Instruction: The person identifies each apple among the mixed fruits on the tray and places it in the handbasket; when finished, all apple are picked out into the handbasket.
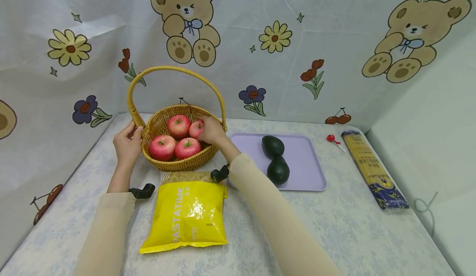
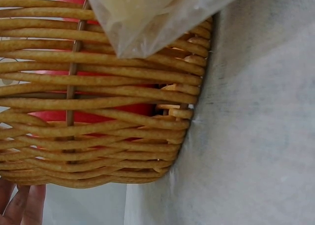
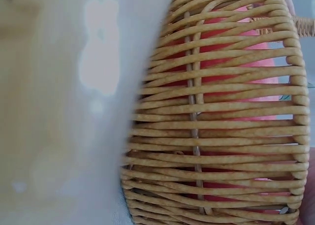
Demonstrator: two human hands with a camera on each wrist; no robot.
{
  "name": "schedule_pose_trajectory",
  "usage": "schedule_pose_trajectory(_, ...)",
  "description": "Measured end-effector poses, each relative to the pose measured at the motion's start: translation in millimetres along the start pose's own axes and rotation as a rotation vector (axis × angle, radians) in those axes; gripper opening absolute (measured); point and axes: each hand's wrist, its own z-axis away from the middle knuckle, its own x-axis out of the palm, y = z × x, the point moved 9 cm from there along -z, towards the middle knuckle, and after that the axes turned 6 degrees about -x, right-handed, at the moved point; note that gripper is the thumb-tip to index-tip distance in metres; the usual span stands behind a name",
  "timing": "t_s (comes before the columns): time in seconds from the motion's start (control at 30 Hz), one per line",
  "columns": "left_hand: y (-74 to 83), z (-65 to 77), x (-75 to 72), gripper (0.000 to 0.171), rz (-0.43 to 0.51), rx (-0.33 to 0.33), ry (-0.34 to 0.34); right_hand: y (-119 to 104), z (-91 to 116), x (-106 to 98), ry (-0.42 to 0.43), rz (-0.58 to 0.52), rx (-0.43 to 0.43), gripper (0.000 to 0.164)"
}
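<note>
Wicker basket (image 1: 178, 160) is golden-tan, round, open weave with a tall arched handle, sitting on the pale tabletop (image 1: 334, 234). Four red apples inside; the right hand (image 1: 213, 130) reaches over the rim from the right, its fingers curled around the far-right apple (image 1: 195, 129). The other three apples (image 1: 174, 141) lie just left of those fingers, touching one another. Left hand (image 1: 127, 143) is against the basket's outer left wall at the handle base, fingers together and lightly bent along the weave; cannot tell if it truly grips.

Left wrist view: weave close up (image 2: 98, 112), red showing through the gaps, fingertips (image 2: 22, 205) at the bottom left below the wall, a clear bag corner (image 2: 147, 13) overlapping the basket's top. Right wrist view: weave (image 3: 221, 126) with pink-red behind it, the rest blurred.

Yellow pasta bag (image 1: 187, 214) lies just nearer than both hands, its clear top butting the basket's front. Lilac tray (image 1: 308, 160) sits right of the right fingers, holding two dark avocados (image 1: 276, 158) touching end to end. Further right and well apart: a red lollipop (image 1: 332, 139) and a long spaghetti packet (image 1: 373, 168).
</note>
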Motion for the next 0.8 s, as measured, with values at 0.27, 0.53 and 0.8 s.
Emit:
schedule_pose_trajectory(0.27, 2.6, 0.4, 1.3, 0.038, 0.015, 0.012, 0.001, 0, 2, -4, 0.016, 0.015, -0.016, 0.057)
schedule_pose_trajectory(0.53, 3.2, 0.0, 4.9, 0.038, 0.035, 0.015, -0.011, -2, 7, -10, 0.019, -0.049, -0.044, 0.060)
schedule_pose_trajectory(0.8, 4.0, -0.3, 7.1, 0.038, 0.035, 0.018, -0.015, -12, 22, -27, 0.009, -0.155, -0.072, 0.064)
